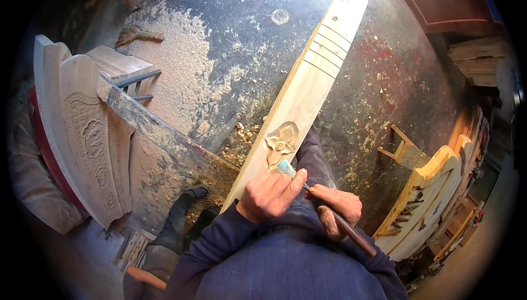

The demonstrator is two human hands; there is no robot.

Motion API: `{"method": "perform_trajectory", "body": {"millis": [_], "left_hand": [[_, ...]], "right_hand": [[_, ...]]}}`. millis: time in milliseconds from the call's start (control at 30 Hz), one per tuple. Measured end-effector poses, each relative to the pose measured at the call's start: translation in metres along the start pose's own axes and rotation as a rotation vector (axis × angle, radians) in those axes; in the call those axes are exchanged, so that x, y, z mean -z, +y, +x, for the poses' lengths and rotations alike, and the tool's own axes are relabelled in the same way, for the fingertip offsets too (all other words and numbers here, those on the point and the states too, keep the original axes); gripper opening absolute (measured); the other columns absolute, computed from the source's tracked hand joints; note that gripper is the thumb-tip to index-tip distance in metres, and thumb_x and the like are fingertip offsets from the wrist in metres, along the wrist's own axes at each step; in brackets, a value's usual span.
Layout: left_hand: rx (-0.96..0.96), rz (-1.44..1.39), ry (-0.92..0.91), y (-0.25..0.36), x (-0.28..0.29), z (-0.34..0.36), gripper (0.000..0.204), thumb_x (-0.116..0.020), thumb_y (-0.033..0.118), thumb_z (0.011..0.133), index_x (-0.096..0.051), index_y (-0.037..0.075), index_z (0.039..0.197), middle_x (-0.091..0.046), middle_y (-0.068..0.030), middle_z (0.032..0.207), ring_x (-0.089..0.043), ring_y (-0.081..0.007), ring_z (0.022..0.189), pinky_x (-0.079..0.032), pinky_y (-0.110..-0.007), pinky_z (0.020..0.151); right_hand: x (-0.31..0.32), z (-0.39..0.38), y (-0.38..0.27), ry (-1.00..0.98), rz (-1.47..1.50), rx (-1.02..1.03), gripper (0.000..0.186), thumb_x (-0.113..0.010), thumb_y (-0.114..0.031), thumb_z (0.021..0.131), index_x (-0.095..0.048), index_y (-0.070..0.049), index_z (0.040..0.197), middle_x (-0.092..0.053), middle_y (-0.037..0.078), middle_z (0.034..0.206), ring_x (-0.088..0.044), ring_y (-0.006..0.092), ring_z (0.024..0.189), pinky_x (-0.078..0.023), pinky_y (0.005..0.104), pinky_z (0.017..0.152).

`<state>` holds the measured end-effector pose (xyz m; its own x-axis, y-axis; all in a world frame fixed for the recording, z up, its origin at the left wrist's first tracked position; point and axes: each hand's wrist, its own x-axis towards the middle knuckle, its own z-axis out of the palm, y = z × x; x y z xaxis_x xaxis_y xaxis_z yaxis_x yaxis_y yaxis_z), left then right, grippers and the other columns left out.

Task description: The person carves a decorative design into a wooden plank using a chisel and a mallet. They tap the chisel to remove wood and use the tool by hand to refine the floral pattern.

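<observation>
A long pale wooden board [315, 89] slants from my lap toward the far right. It bears a carved flower [281, 144] in relief and several dark lines cut across its far end. My right hand [339, 205] is closed around a wood carving chisel [354, 236] with a long brown handle. My left hand [269, 196] is closed over the chisel's front part, thumb on top, close above the board. A light blue section shows just past my left fingers, by the flower's near petal. The cutting edge is too small to make out.
At left stands a curved carved panel [90, 135], beside a dusty plank [164, 124] running toward my board. Sawdust [181, 53] and a small brush [137, 35] lie on the floor. To the right are a small wooden stool [409, 152] and a bench top [420, 207] holding several carving tools.
</observation>
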<state>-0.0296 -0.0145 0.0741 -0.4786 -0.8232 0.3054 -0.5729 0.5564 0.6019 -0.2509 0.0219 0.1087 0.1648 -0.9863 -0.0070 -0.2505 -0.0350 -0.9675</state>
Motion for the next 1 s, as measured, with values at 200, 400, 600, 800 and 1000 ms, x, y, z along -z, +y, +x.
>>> {"method": "perform_trajectory", "body": {"millis": [200, 400, 600, 800, 1000], "left_hand": [[0.026, -0.028, 0.083, 0.001, -0.004, 0.006, 0.044, -0.074, 0.003, 0.083, -0.075, 0.001, 0.128, -0.061, -0.0042, 0.078, -0.058, -0.0204, 0.060, -0.047, -0.036, 0.054], [0.082, -0.118, 0.063, 0.008, -0.001, 0.005, 0.048, -0.077, -0.004, 0.077, -0.076, 0.001, 0.125, -0.060, -0.0048, 0.071, -0.059, -0.0224, 0.057, -0.044, -0.038, 0.051], [0.097, -0.073, 0.110, 0.010, 0.000, -0.004, 0.050, -0.076, -0.004, 0.078, -0.076, 0.001, 0.128, -0.059, -0.0035, 0.071, -0.058, -0.0206, 0.056, -0.043, -0.037, 0.051], [0.073, 0.027, 0.107, 0.006, 0.004, -0.005, 0.050, -0.074, -0.002, 0.083, -0.074, 0.000, 0.133, -0.061, -0.0028, 0.076, -0.057, -0.0172, 0.057, -0.042, -0.034, 0.050], [0.081, 0.044, 0.106, 0.006, -0.003, -0.008, 0.053, -0.073, -0.003, 0.083, -0.073, -0.002, 0.136, -0.061, -0.0036, 0.077, -0.058, -0.0177, 0.057, -0.043, -0.034, 0.051]], "right_hand": [[-0.001, 0.006, -0.004, 0.049, -0.004, -0.001, 0.037, -0.084, 0.003, 0.077, -0.079, 0.003, 0.113, -0.082, 0.021, 0.099, -0.083, 0.0334, 0.084, -0.065, 0.0366, 0.075], [0.012, 0.028, -0.021, 0.082, -0.165, 0.142, 0.029, -0.091, -0.004, 0.075, -0.080, 0.000, 0.103, -0.080, 0.014, 0.088, -0.080, 0.0295, 0.073, -0.062, 0.0358, 0.065], [0.015, 0.026, -0.019, -0.016, -0.118, 0.067, 0.033, -0.088, -0.003, 0.075, -0.078, -0.001, 0.106, -0.080, 0.014, 0.089, -0.079, 0.0299, 0.073, -0.061, 0.0364, 0.068], [-0.001, 0.011, -0.019, -0.023, -0.017, -0.030, 0.029, -0.081, -0.001, 0.081, -0.078, 0.002, 0.110, -0.081, 0.018, 0.093, -0.081, 0.0328, 0.078, -0.063, 0.0381, 0.072], [0.011, 0.007, -0.020, -0.063, 0.282, -0.435, 0.033, -0.065, -0.010, 0.103, -0.072, 0.011, 0.126, -0.081, 0.019, 0.099, -0.080, 0.0255, 0.093, -0.065, 0.0397, 0.089]]}}
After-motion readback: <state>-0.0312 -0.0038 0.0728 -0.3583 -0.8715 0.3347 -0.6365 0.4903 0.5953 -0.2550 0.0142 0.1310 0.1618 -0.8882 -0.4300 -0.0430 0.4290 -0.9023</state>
